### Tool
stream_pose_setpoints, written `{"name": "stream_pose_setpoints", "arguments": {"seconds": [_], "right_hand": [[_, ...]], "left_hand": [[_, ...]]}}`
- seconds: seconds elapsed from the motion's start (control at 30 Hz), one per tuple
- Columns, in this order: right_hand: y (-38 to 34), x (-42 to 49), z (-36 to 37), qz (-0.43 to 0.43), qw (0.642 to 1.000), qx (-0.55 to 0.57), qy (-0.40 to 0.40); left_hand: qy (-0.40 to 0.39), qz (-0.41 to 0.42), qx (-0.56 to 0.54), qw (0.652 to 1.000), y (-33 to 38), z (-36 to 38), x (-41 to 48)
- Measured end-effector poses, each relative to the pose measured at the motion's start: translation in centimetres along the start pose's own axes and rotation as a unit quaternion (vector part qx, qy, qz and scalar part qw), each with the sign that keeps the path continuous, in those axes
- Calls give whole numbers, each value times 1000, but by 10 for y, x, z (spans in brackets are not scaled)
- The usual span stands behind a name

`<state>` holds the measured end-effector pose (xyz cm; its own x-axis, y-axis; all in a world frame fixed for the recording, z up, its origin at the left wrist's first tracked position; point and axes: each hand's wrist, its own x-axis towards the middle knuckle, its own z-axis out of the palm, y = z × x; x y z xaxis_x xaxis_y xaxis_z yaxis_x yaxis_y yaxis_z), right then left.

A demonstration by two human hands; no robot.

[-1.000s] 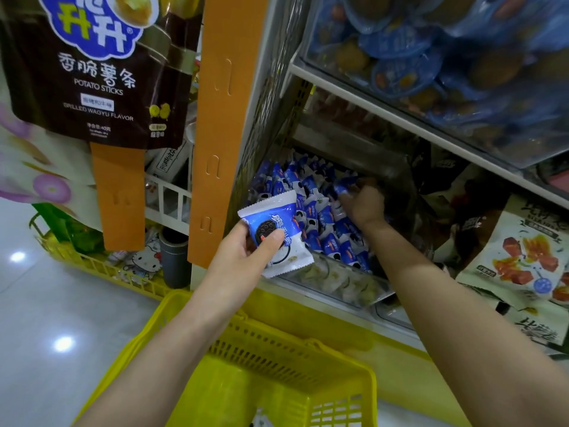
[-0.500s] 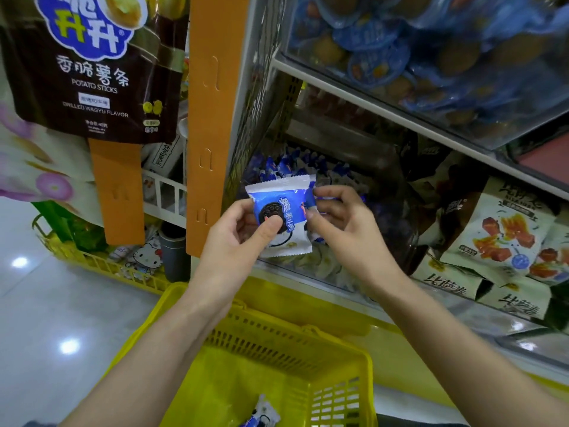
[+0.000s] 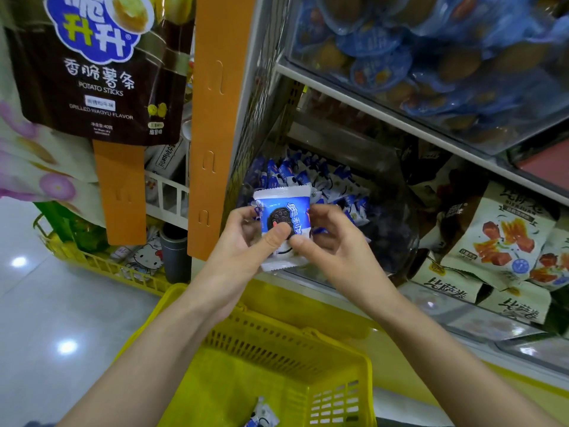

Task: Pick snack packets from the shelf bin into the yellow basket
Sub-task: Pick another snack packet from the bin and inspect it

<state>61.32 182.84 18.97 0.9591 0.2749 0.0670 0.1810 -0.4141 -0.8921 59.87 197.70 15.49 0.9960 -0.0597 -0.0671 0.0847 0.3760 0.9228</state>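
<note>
- A blue-and-white cookie packet (image 3: 284, 208) is held upright in front of the shelf bin (image 3: 397, 238), above the far rim of the yellow basket (image 3: 277, 329).
- The packet is pinched by the left hand (image 3: 240, 248), with the thumb on its printed face and the fingers curled behind it.
- It is also pinched at its right edge by the right hand (image 3: 335, 251), whose thumb lies just beside the left thumb.
- Scraps of blue wrapper are seen behind the front packet at both sides. How many packets are gathered there cannot be told.
- The step in hand is judged to be stacking the picks into one hand before the drop.
- It is best done by squaring the wrappers flat against each other, so that none slides out.
- One firm pinch should be settled before the other hand is freed.
- The bundle should then be lowered well inside the basket walls and let go close to the loose packet (image 3: 261, 416) already lying at the bottom, not tossed from this height.
- Crimped foil edges are likely slippery, so the pinch is better placed over the cookie itself.
- One second earlier the right hand was deep in the bin, and the packet was held by the left hand alone.
- Half a second earlier the right hand was arriving with its fingers just short of the packet; now it is closed on it.
</note>
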Motion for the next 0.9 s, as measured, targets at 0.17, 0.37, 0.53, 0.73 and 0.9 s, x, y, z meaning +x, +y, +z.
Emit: {"name": "stream_pose_setpoints", "arguments": {"seconds": [0.17, 0.37, 0.53, 0.73, 0.9], "right_hand": [[-4, 1, 6, 12, 999, 48, -13], [-3, 5, 1, 80, 985, 152, 28], [7, 38, -26, 101, 962, 151, 204], [53, 117, -54, 115, 937, -101, 314], [74, 134, -59, 107, 935, -267, 206]], "left_hand": [[46, 46, 73, 995, 1, -3, 2], [-8, 35, 41, 999, 1, -4, 1], [47, 23, 45, 998, -2, -9, 9], [41, 3, 32, 999, -1, -11, 10], [50, 2, 26, 998, 1, -15, 11]]}}
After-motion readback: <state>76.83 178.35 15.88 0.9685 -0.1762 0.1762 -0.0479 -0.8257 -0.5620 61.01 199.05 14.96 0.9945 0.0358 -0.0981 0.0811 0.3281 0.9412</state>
